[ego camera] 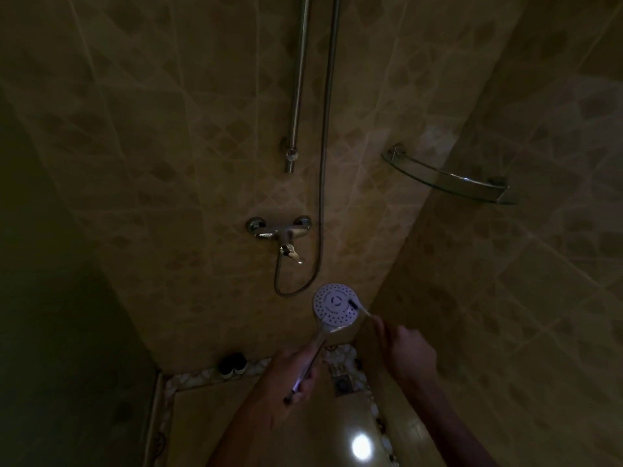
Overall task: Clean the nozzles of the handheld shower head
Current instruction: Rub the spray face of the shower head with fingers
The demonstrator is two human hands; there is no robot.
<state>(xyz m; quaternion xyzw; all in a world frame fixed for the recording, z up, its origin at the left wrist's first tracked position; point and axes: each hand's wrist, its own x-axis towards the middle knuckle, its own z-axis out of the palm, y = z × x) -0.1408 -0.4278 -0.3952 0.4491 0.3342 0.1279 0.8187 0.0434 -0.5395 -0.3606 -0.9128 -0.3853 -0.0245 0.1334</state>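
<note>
Left fingers (300, 382) wrap the hard, slippery shower head (335, 304) by its handle, while right fingers (387, 335) pinch a thin brush (359, 306) touching its nozzles.

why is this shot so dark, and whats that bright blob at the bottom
Head view: the shower stall is dim and underexposed, so the tiled wall looks murky; only the white shower head stands out. The blob is glare reflected off the glossy floor. The wide-angle lens bends the wall lines, and the right hand with its brush looks soft.
</note>
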